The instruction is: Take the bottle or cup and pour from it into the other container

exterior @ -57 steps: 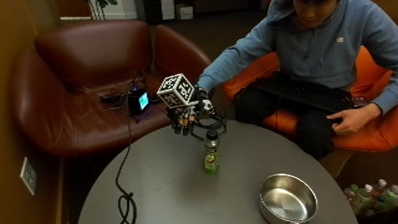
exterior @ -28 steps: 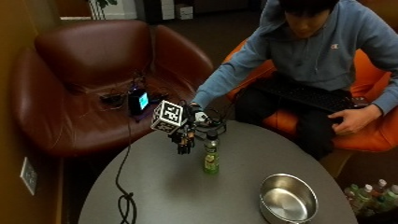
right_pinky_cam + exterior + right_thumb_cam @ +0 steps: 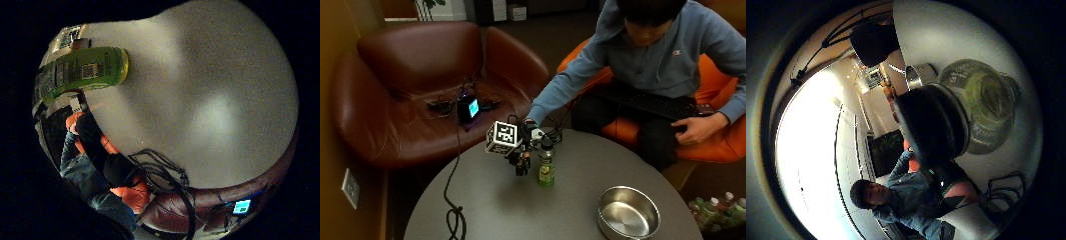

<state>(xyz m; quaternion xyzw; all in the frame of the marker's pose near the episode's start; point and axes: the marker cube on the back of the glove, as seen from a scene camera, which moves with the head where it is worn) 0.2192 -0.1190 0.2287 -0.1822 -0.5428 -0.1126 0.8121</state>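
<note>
We see the gloved right hand [image 3: 523, 150] beside the upright bottle [image 3: 546, 167], mid-table; finger state we cannot tell. Steel bowl [image 3: 628, 212] sits near right, apart. We judge grasp, lift, pour all remaining.

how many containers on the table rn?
2. A green plastic bottle with a dark cap stands upright mid-table beside the gloved right hand; a round stainless steel bowl sits near the table's edge. More bottles stand on the floor, off the table.
</note>
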